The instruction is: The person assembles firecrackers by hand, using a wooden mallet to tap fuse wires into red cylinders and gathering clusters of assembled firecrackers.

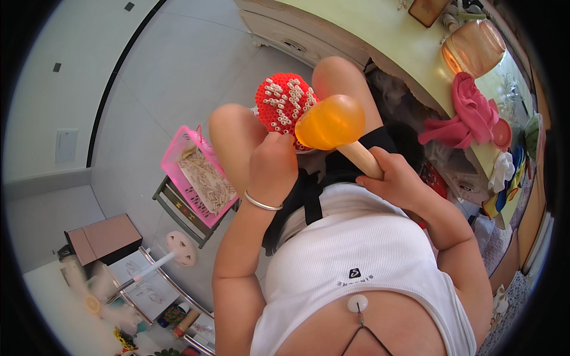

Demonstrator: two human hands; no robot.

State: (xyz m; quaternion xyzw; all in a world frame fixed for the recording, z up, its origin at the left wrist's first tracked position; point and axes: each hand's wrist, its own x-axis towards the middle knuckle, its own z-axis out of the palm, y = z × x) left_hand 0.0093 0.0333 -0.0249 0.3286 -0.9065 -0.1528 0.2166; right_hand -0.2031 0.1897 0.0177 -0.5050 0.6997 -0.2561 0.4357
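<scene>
On the far left we see a pale wall, and low down beside it a brown box. Further right, a white rod bears a pale, perforated round end. Next to that, a pink basket sits tilted in our view on a small dark stool, with many slender, pale sticks lying loose inside. Then comes our left hand, a silver bangle at its wrist; its fingers are curled in narrow at the near edge of a round red piece, and whether they pinch anything we cannot tell, since the tips are hidden. That red piece, full of small cells, is between our knees, and short white tubes stand up from its face in several clusters. Just to its right, overlapping it in our view, is the rounded, translucent orange head of a mallet. Our right hand has its fingers closed around the pale wooden handle. Beyond, along the right, runs a yellowish desk, where a crumpled pink cloth hangs over the edge near an amber jar.
</scene>
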